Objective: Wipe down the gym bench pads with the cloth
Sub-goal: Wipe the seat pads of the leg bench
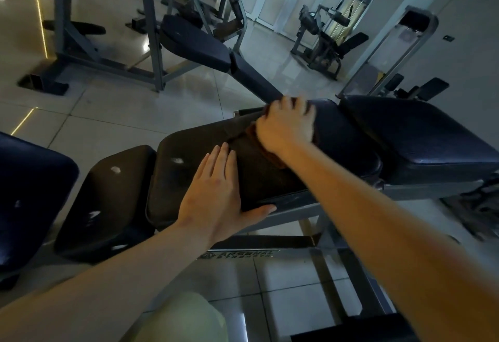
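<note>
Brown cloth (267, 168) is pressed onto the bench pad's (183, 179) far side by the right hand (286, 125), whose blurred fingers cannot be read. The pad's near edge is braced by the left hand (213, 198), fingers straight and together. Wiping seems underway; an evenly pressed stroke is needed next.

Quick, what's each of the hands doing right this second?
Left hand: open, resting flat on the bench pad.
Right hand: closed, fingers curled over the brown cloth, holding it against the pad.

Pad (172, 179) L end free; left hand (213, 198) blocks mid.
</note>
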`<state>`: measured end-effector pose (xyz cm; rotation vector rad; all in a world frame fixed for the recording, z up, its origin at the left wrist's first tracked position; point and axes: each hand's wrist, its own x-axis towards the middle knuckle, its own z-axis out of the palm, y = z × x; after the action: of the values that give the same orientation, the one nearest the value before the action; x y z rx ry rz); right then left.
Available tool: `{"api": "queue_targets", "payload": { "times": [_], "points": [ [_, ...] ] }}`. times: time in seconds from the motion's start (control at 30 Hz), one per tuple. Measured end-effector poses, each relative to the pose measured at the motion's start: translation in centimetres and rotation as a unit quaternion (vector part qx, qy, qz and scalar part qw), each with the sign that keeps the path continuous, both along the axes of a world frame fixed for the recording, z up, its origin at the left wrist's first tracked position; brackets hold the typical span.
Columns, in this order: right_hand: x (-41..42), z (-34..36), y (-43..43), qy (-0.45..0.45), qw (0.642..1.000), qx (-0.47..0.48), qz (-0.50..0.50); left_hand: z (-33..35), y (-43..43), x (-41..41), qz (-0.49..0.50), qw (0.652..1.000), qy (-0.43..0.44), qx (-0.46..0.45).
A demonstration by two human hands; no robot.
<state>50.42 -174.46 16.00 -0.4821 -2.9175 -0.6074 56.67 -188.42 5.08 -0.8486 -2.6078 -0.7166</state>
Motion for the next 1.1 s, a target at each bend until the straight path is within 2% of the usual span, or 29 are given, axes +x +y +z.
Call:
{"api": "queue_targets", "payload": {
  "times": [0.13, 0.27, 0.37, 0.47, 0.57, 0.63, 0.77, 0.87, 0.93, 1.0, 1.03, 1.1],
  "points": [
    [-0.1, -2.2, -2.9, -0.081, 0.986, -0.043, 0.139, 0.4, 0.0, 0.0, -0.01, 1.0, -0.021, 0.009],
    [1.7, 0.8, -0.2, -0.141, 0.97, -0.071, 0.187, 0.7, -0.2, 0.1, -0.009, 0.999, -0.033, -0.006],
    [2.7, 4.6, 4.0, -0.108, 0.984, -0.064, 0.127, 0.5, -0.3, 0.2, -0.006, 1.0, -0.029, -0.006],
    [2.4, 5.5, 6.5, -0.033, 0.997, -0.058, 0.046, 0.3, -0.2, 0.1, -0.006, 1.0, -0.021, -0.014],
    [0.8, 3.1, 4.1, 0.045, 0.996, -0.022, -0.075, 0.2, -0.2, 0.1, -0.005, 1.0, -0.026, -0.016],
    [-0.1, 1.4, 1.0, 0.039, 0.994, -0.011, -0.099, 0.1, -0.2, 0.2, -0.004, 1.0, -0.031, -0.007],
    [-0.5, -1.7, -2.7, -0.028, 0.995, -0.041, 0.084, 0.4, -0.1, 0.2, -0.009, 0.999, -0.027, 0.015],
    [0.2, -1.7, -2.9, -0.013, 0.975, -0.136, 0.173, 0.7, -0.2, 0.1, -0.012, 0.999, -0.038, 0.023],
    [0.8, -1.0, -2.7, 0.022, 0.948, -0.261, 0.182, 1.1, -0.3, 0.1, -0.018, 0.997, -0.071, 0.021],
    [1.1, -0.1, -2.2, 0.053, 0.891, -0.42, 0.166, 1.8, -0.5, -0.1, -0.04, 0.993, -0.112, 0.022],
    [1.4, 0.5, -2.0, 0.066, 0.846, -0.507, 0.152, 2.3, -0.8, -0.2, -0.056, 0.987, -0.145, 0.031],
    [1.9, 1.6, -1.4, 0.096, 0.712, -0.685, 0.12, 3.9, -1.8, -0.8, -0.078, 0.968, -0.228, 0.072]
  ]
}}
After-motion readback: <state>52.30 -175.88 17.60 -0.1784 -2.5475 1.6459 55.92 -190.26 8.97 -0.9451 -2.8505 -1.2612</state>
